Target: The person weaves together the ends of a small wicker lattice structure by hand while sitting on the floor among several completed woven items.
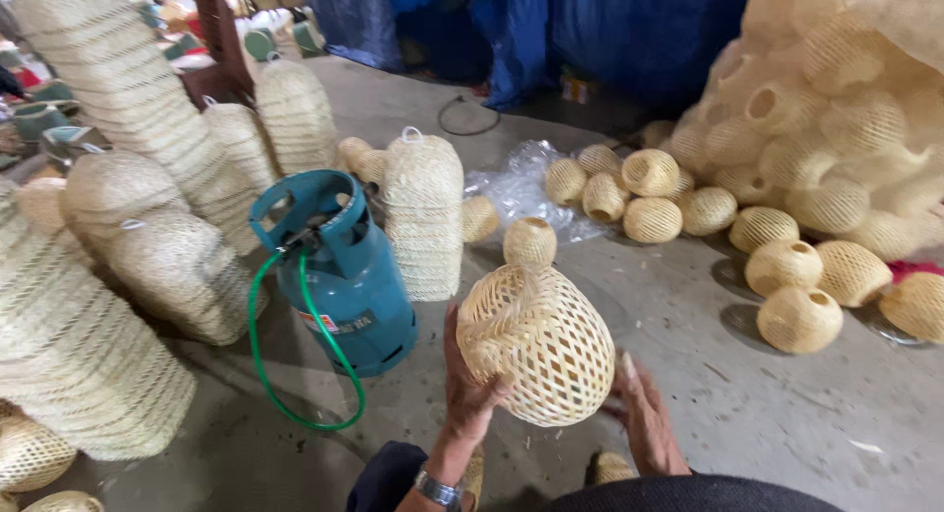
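Basket: a pale woven bamboo globe with open lattice, held up above the concrete floor
Left hand: cupped under the globe's side, fingers pressed on the weave; wristwatch below
Right hand: blurred; seems open, just beside the globe
Nearby: teal gas cylinder; green hose; stacked baskets

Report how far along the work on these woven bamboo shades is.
Done, apparently: stacked shades stand beside the teal gas cylinder. In hand: the left hand grips one openwork woven shade; the right hand is open beside it. Left, perhaps: loose round shades heaped on the concrete floor.
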